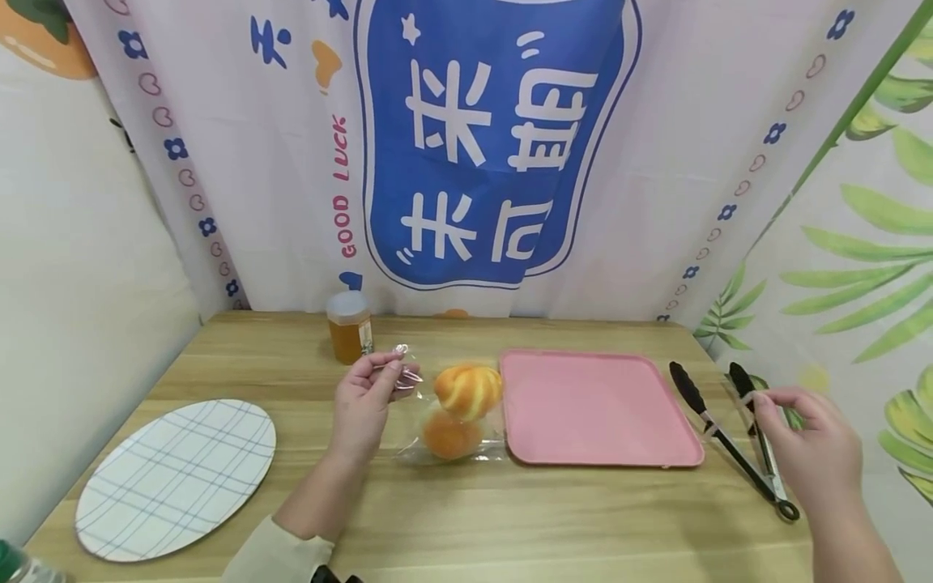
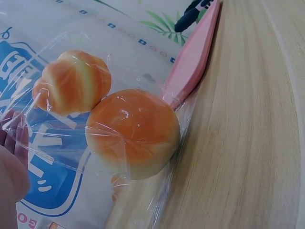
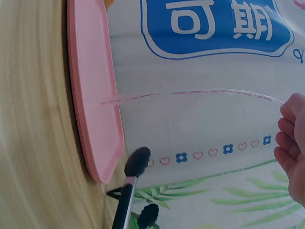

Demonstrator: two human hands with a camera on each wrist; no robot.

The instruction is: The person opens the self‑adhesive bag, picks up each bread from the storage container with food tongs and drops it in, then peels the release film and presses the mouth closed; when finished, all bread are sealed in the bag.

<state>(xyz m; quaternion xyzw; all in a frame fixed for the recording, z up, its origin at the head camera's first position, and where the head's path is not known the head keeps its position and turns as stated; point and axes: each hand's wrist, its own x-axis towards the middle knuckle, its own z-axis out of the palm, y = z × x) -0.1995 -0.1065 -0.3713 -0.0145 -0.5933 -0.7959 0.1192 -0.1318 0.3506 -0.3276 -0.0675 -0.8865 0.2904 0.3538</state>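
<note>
My left hand (image 1: 362, 411) pinches the gathered top of a clear plastic bag (image 1: 417, 452), left of the table's middle. Inside the bag are a ridged bread roll (image 2: 78, 83) and a round, glossy bun (image 2: 133, 133); the roll lies above the bun in the head view. Out at the right, my right hand (image 1: 812, 437) is raised over the tongs (image 1: 736, 457). Its thumb and fingertips pinch one end of a long, thin clear strip (image 3: 209, 91), which stretches out in a slight curve in the right wrist view.
A pink tray (image 1: 601, 409) lies right of the bag. Behind my left hand stands a jar of amber contents (image 1: 346, 336). An oval checked mat (image 1: 178, 478) covers the left side, and a green-capped bottle (image 1: 22, 563) shows at the lower left corner. Printed cloth (image 1: 291, 202) hangs behind.
</note>
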